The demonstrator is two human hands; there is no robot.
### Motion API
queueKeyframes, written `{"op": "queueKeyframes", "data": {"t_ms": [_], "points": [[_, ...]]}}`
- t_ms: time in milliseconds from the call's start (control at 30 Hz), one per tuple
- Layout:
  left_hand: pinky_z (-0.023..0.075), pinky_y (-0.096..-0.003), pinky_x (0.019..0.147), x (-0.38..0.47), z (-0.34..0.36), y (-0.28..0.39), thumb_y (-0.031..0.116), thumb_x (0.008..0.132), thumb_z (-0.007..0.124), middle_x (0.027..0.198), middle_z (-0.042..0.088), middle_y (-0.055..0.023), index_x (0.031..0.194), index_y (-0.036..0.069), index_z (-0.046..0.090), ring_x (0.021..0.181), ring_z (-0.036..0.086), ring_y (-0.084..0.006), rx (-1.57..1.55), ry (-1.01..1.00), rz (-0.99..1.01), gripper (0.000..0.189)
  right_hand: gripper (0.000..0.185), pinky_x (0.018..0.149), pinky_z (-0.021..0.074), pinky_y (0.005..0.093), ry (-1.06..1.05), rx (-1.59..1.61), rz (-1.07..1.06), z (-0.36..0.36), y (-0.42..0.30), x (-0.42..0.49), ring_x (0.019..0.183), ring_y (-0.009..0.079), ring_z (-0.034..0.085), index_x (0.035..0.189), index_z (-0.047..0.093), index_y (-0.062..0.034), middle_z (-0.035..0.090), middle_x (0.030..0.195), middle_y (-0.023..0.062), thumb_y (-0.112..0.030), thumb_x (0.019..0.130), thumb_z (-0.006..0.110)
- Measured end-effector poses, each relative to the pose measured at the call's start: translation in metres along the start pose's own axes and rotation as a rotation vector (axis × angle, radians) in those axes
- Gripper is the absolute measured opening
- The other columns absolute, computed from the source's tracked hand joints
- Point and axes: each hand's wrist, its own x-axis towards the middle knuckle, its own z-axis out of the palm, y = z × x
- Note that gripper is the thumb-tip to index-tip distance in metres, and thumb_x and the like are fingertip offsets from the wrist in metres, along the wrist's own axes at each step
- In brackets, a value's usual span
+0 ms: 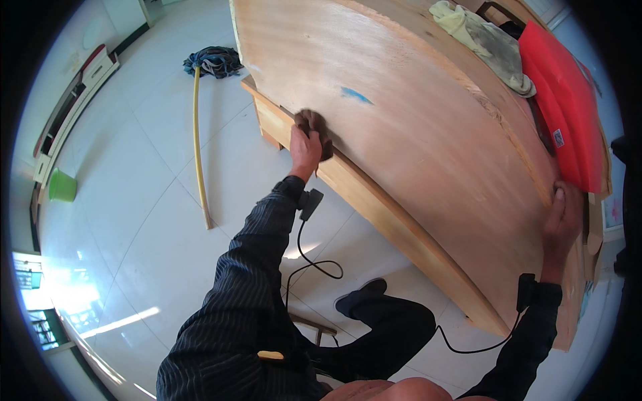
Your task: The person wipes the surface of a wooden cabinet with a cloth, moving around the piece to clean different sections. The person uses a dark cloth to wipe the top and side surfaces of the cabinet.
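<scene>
A large plywood panel (pixel 401 130) slants across the view in front of me, with a blue mark (pixel 357 95) on its face. Along its near edge runs a pale wooden rail (pixel 401 220). My left hand (pixel 305 150) is closed around a dark brown cloth (pixel 313 123), slightly blurred, which lies against the panel beside the rail. At the far right, my right hand (pixel 560 215) grips the panel's edge, thumb on top and the other fingers mostly hidden. Close to it lies a red bag (pixel 556 100) bearing a printed code.
A stained pale cloth (pixel 481 45) lies by the red bag. On the tiled floor (pixel 145 200) are a mop (pixel 197 145) with a blue head and a green bucket (pixel 62 185). A low cabinet (pixel 75 105) lines the left wall. Black cables (pixel 301 250) hang from both wrists.
</scene>
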Motion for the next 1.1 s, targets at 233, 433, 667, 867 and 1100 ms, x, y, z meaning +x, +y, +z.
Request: {"op": "queueKeyframes", "data": {"t_ms": [233, 433, 667, 867, 1100], "points": [[0.0499, -0.0508, 0.094, 0.062, -0.020, 0.077, 0.018, 0.098, 0.059, 0.115, 0.063, -0.0329, 0.125, -0.007, 0.052, 0.108, 0.061, -0.0503, -0.111, 0.175, 0.179, 0.038, 0.021, 0.091, 0.0511, 0.0382, 0.001, -0.059, -0.069, 0.000, 0.004, 0.001, 0.101, 0.0344, 0.065, 0.110, 0.066, 0.0037, 0.066, 0.107, 0.0184, -0.007, 0.106, 0.048], [0.0503, -0.0471, 0.101, 0.052, -0.010, 0.030, 0.013, 0.095, 0.055, 0.127, 0.063, -0.0306, 0.139, -0.006, 0.048, 0.118, 0.062, -0.0467, -0.287, 0.153, 0.053, 0.048, 0.022, 0.092, 0.0511, 0.0388, 0.000, -0.055, -0.073, 0.000, 0.007, -0.001, 0.102, 0.0352, 0.065, 0.111, 0.066, 0.0036, 0.066, 0.109, 0.0189, -0.008, 0.106, 0.047], [0.0504, -0.0494, 0.101, 0.053, -0.010, -0.019, 0.020, 0.094, 0.057, 0.123, 0.066, -0.0323, 0.135, -0.007, 0.050, 0.118, 0.063, -0.0482, -0.023, 0.049, -0.273, 0.049, 0.023, 0.093, 0.0510, 0.0396, -0.020, -0.104, -0.079, -0.002, 0.012, 0.000, 0.103, 0.0364, 0.065, 0.111, 0.067, 0.0028, 0.067, 0.109, 0.0189, -0.009, 0.107, 0.047], [0.0504, -0.0485, 0.101, 0.094, -0.038, 0.001, 0.024, 0.098, 0.061, 0.124, 0.068, -0.0293, 0.128, -0.005, 0.057, 0.120, 0.064, -0.0461, -0.059, 0.244, -0.044, 0.042, 0.024, 0.096, 0.0508, 0.0407, -0.016, -0.117, -0.058, 0.000, 0.014, -0.003, 0.104, 0.0370, 0.065, 0.112, 0.067, 0.0021, 0.068, 0.110, 0.0194, -0.010, 0.107, 0.048], [0.0509, -0.0445, 0.103, 0.122, -0.060, 0.000, 0.018, 0.097, 0.060, 0.126, 0.069, -0.0247, 0.133, -0.002, 0.058, 0.119, 0.066, -0.0410, -0.047, 0.177, -0.192, 0.042, 0.025, 0.097, 0.0507, 0.0410, -0.022, -0.097, -0.095, -0.001, 0.023, -0.003, 0.105, 0.0371, 0.065, 0.113, 0.068, 0.0027, 0.069, 0.111, 0.0192, -0.011, 0.107, 0.048]]}}
